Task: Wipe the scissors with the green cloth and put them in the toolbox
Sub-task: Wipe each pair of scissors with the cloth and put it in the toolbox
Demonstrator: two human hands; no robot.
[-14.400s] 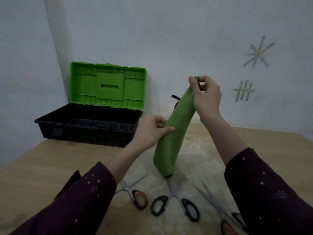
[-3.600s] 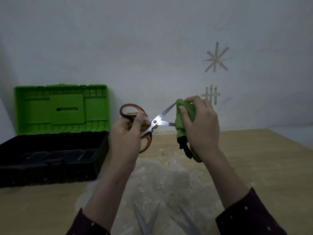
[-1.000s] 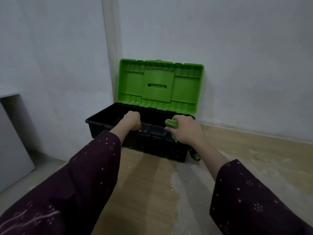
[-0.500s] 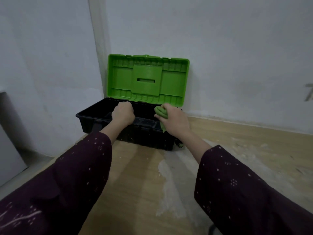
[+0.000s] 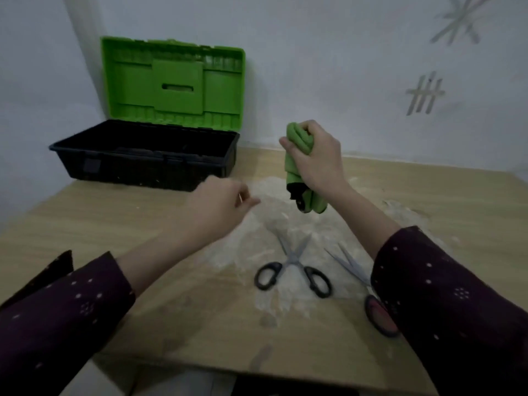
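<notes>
Toolbox [image 5: 143, 170] apart now from loose, empty left grip [image 5: 215, 210]; right grip [image 5: 317, 162] round green cloth [image 5: 298, 138].

Left hand [image 5: 220, 208] hovers loosely curled, empty; right hand [image 5: 318, 161], higher, grips the green cloth [image 5: 298, 138].

No legible text, brands or numbers. Only two tape signs on the wall [image 5: 314, 52], right of the toolbox [image 5: 148, 171]: asterisk mark [image 5: 457, 20] above hash mark [image 5: 425, 94].
</notes>
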